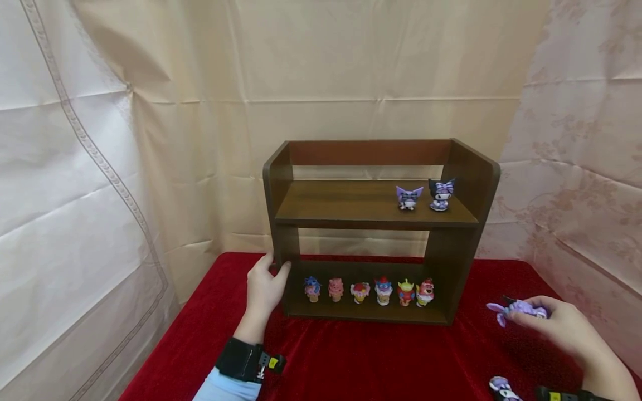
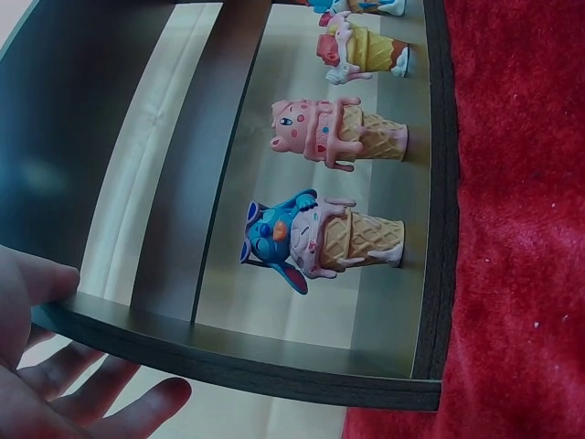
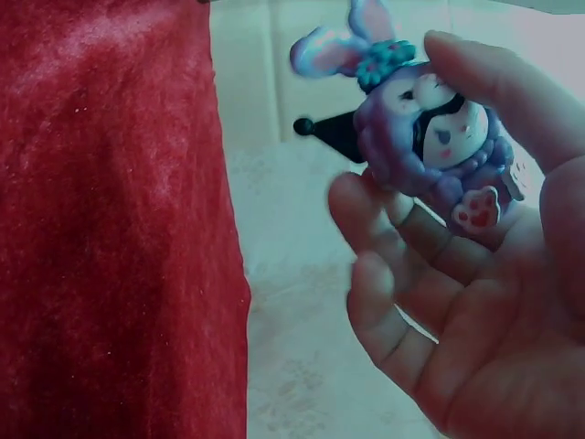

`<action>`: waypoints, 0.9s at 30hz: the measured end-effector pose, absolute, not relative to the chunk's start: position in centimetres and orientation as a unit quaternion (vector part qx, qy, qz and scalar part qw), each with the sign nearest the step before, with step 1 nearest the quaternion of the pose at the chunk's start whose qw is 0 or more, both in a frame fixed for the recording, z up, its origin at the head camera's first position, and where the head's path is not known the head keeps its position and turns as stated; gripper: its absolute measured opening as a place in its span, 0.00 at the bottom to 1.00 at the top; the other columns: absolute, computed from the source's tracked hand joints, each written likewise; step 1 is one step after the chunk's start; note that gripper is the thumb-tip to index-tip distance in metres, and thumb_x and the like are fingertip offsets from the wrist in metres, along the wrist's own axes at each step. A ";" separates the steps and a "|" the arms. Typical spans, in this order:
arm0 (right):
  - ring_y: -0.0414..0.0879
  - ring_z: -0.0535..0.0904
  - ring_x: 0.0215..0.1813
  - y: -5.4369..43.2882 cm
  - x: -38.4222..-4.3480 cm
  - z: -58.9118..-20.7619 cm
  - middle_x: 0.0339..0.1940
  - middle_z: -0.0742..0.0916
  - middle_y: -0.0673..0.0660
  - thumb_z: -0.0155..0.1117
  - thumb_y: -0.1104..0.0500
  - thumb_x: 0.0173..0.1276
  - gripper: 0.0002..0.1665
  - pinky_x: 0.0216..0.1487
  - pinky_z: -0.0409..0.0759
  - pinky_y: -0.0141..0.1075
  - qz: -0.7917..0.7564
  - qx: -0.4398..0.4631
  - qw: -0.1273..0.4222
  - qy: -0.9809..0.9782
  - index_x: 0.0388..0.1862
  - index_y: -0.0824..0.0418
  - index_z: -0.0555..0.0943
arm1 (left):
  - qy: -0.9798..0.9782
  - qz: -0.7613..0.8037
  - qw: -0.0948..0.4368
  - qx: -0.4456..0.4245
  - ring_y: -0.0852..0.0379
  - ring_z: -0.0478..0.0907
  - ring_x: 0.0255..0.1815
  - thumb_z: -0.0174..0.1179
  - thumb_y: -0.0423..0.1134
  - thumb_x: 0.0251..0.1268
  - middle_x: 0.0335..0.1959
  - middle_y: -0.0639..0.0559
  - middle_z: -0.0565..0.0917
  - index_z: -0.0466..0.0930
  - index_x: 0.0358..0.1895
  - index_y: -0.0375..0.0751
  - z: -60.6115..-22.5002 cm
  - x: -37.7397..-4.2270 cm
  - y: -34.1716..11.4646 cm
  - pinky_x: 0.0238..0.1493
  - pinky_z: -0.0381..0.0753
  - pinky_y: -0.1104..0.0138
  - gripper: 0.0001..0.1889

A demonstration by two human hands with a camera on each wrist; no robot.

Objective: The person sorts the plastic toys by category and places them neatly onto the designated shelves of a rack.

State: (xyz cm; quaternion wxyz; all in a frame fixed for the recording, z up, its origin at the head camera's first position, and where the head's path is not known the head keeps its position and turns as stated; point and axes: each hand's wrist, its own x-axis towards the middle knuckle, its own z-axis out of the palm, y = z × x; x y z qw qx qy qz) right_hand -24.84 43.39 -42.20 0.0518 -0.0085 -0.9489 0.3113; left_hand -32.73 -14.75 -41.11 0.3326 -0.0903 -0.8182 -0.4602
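My right hand (image 1: pixel 564 328) holds a purple bunny-eared figurine (image 3: pixel 430 137) between thumb and fingers, off the right side of the shelf. It has a white face, a teal flower band and a black pointed tip. My left hand (image 1: pixel 263 287) grips the left side panel of a brown wooden two-tier shelf (image 1: pixel 376 224), thumb inside and fingers outside. On the upper tier, toward the right, stand a purple-eared figurine (image 1: pixel 408 197) and a black-and-purple figurine (image 1: pixel 441 196). Several ice-cream-cone figurines line the lower tier, the blue one (image 2: pixel 283 238) nearest my left hand.
The shelf stands on a table with a red velvet cloth (image 1: pixel 361 356). Another black-and-purple figurine (image 1: pixel 504 389) lies at the front right, near my right wrist. Beige curtains (image 1: pixel 371 67) hang behind, and pale patterned cloth (image 1: pixel 587 167) on the right.
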 end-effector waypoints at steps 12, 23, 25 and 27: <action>0.44 0.86 0.37 42.3 -24.4 -41.6 0.43 0.88 0.60 0.62 0.45 0.76 0.39 0.36 0.83 0.33 0.416 -0.013 0.057 -0.907 0.64 0.79 0.70 | -0.818 -0.460 0.333 -0.093 0.43 0.85 0.49 0.68 0.34 0.66 0.47 0.40 0.87 0.85 0.55 0.40 -41.0 -32.6 -14.8 0.46 0.85 0.48 0.15; 0.41 0.87 0.38 42.1 -24.5 -41.6 0.37 0.89 0.44 0.63 0.54 0.77 0.16 0.38 0.85 0.34 0.531 0.000 0.085 -0.843 0.52 0.65 0.77 | -0.815 -0.463 0.333 -0.100 0.42 0.84 0.49 0.68 0.34 0.66 0.48 0.40 0.87 0.84 0.56 0.38 -41.1 -32.8 -14.9 0.48 0.83 0.44 0.16; 0.41 0.87 0.37 42.1 -24.5 -41.4 0.36 0.89 0.44 0.64 0.52 0.76 0.20 0.37 0.85 0.34 0.521 -0.008 0.088 -0.849 0.53 0.68 0.76 | -0.816 -0.461 0.334 -0.099 0.42 0.84 0.49 0.68 0.34 0.66 0.48 0.41 0.87 0.84 0.56 0.39 -41.1 -32.8 -14.9 0.49 0.83 0.45 0.16; 0.39 0.86 0.36 42.1 -24.4 -41.3 0.35 0.89 0.45 0.63 0.51 0.77 0.22 0.36 0.83 0.32 0.498 -0.011 0.092 -0.862 0.52 0.71 0.76 | -0.818 -0.458 0.335 -0.097 0.42 0.84 0.49 0.68 0.34 0.66 0.48 0.42 0.87 0.84 0.56 0.39 -41.2 -32.8 -14.9 0.48 0.84 0.46 0.16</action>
